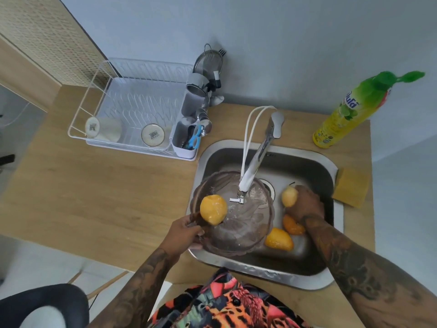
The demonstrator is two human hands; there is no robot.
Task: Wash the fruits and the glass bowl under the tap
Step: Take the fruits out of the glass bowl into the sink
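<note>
A clear glass bowl [246, 223] sits tilted in the steel sink [307, 271] under the tap [250, 171]. My left hand [186, 233] grips the bowl's left rim. A yellow-orange fruit [213, 209] lies in the bowl by that rim. My right hand [305, 202] is closed on a pale yellow fruit [289, 196] over the sink's right side. Two orange fruits [279, 239] [292, 225] lie on the sink floor below it, the farther one partly hidden by my wrist.
A white dish rack [132, 110] with two cups and a cutlery holder [184, 140] stands on the wooden counter to the left. A dish soap bottle [350, 114] stands at the back right. A yellow sponge [352, 188] lies right of the sink.
</note>
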